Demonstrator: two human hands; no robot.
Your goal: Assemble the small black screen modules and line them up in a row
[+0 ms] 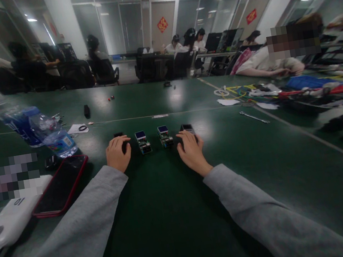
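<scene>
Two small circuit boards with little screens, a left one (143,142) and a right one (165,137), stand side by side on the green table (155,192). Left of them, my left hand (118,153) curls over a small black case (118,134), mostly covered by the fingers. On the other side, my right hand (191,148) has its fingers bent around a second black case (187,126) with a greyish window on top. Both cases appear to rest on the table. Neither hand touches the boards.
At left are a phone (63,187), a white power bank (18,209) and plastic bottles (57,135). A wrench (254,117) lies at right, before tangled cables (250,92). Someone leans on the table at far right. Farther back, several people sit at desks.
</scene>
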